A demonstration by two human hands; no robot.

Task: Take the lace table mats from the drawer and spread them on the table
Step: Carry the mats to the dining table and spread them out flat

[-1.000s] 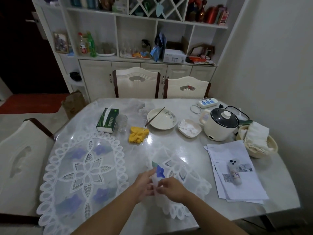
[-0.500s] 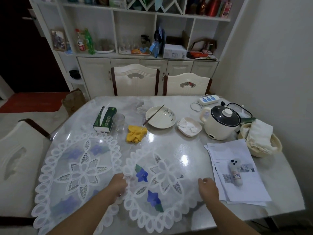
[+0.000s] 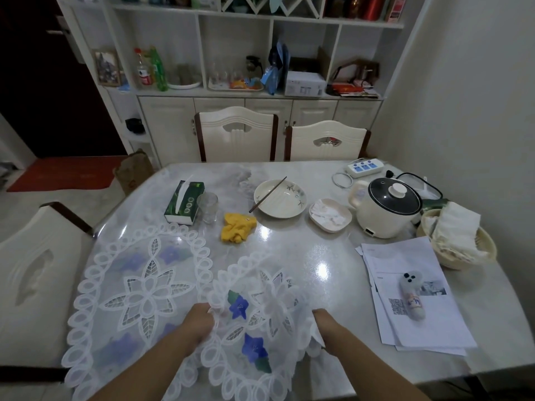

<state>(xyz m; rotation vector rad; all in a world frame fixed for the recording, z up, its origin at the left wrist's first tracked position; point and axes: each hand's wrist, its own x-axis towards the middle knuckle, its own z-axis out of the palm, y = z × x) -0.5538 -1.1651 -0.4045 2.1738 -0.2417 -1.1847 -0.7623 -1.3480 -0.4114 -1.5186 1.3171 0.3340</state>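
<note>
A large white lace mat [image 3: 139,293] with pale purple flowers lies flat on the left part of the marble table [image 3: 304,250]. A second, smaller lace mat [image 3: 254,328] with blue flowers is bunched and slightly lifted at the near edge, overlapping the first mat's right rim. My left hand [image 3: 199,322] grips its left edge. My right hand [image 3: 324,322] grips its right edge, where the lace folds down. Both forearms reach in from the bottom.
Behind the mats lie a yellow cloth [image 3: 237,227], a tissue box [image 3: 185,202], a glass [image 3: 208,206], a bowl with chopsticks [image 3: 279,198] and a small dish [image 3: 330,214]. At the right are a cooker pot [image 3: 385,209], a basket [image 3: 457,244] and papers [image 3: 411,293].
The smaller mat was unfolded and held wide half a second ago. Now my hands have drawn closer together and the mat has bunched up between them.
</note>
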